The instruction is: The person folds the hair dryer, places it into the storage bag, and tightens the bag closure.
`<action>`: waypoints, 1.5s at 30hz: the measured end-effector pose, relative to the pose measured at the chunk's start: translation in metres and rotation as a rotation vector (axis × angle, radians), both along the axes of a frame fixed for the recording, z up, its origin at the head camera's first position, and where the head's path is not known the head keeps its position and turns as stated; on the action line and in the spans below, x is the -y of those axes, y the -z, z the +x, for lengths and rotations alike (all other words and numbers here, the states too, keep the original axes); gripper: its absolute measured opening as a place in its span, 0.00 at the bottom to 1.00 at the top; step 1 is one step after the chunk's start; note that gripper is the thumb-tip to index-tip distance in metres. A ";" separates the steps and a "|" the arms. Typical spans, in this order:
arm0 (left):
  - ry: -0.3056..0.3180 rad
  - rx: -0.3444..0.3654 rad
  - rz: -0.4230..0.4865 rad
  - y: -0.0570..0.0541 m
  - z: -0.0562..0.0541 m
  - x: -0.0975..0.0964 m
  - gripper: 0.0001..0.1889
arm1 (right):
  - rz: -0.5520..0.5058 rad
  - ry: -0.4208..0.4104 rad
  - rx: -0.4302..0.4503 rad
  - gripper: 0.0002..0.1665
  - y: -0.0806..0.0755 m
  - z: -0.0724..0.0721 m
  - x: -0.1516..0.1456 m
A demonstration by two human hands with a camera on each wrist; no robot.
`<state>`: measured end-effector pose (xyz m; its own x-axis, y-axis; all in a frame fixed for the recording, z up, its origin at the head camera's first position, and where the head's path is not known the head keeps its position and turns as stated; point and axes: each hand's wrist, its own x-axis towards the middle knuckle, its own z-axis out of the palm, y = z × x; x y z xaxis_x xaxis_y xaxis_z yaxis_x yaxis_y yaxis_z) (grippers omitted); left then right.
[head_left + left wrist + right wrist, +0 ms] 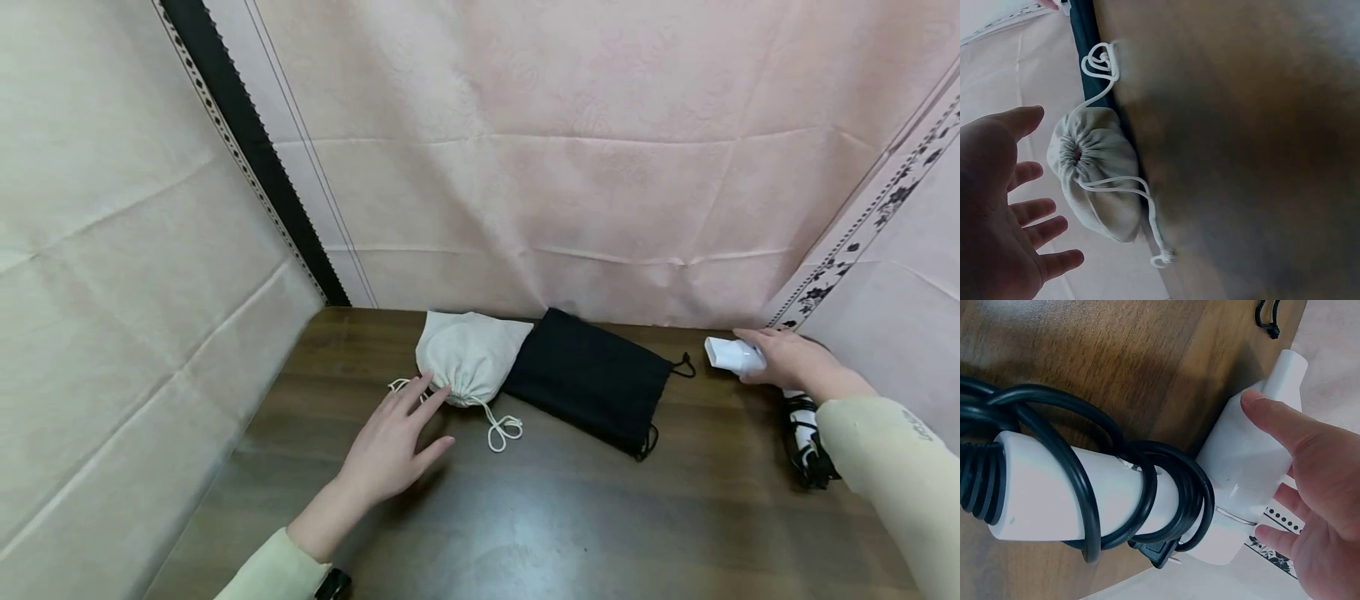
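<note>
Right hand (795,360) gripping a cord-wrapped white hair dryer (1229,459) at the right of the bench (540,517), left hand (392,443) spread and empty, near a pale drawstring pouch (472,352), black pouch (588,379) lying alongside

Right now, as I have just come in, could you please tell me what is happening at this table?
A person's right hand holds a white hair dryer; its black cord is wound around the handle. The left hand, gripping nothing, is near the white drawstring bag. A black drawstring bag lies beside that bag on the table.
</note>
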<state>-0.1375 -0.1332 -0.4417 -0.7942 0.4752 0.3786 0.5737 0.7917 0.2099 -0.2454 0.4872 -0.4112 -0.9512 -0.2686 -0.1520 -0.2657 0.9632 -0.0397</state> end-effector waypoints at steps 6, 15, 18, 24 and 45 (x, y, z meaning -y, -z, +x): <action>0.006 0.012 0.013 0.005 0.003 0.004 0.36 | 0.010 0.005 0.002 0.49 0.001 0.000 -0.005; 0.008 0.024 0.018 0.010 0.004 0.007 0.36 | 0.001 -0.012 -0.036 0.46 0.006 -0.002 -0.007; 0.011 0.031 0.025 0.010 0.004 0.007 0.35 | 0.005 -0.024 -0.051 0.45 0.006 0.001 -0.007; 0.018 0.045 0.037 0.011 0.003 0.006 0.35 | 0.047 -0.038 -0.089 0.45 0.002 0.009 -0.005; 0.010 0.095 0.060 0.013 0.006 0.015 0.34 | 0.103 0.001 -0.133 0.46 -0.007 0.042 0.043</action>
<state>-0.1313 -0.1487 -0.4546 -0.8233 0.4618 0.3300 0.5566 0.7707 0.3103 -0.2031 0.4438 -0.4042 -0.9651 -0.2567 -0.0510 -0.2606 0.9608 0.0951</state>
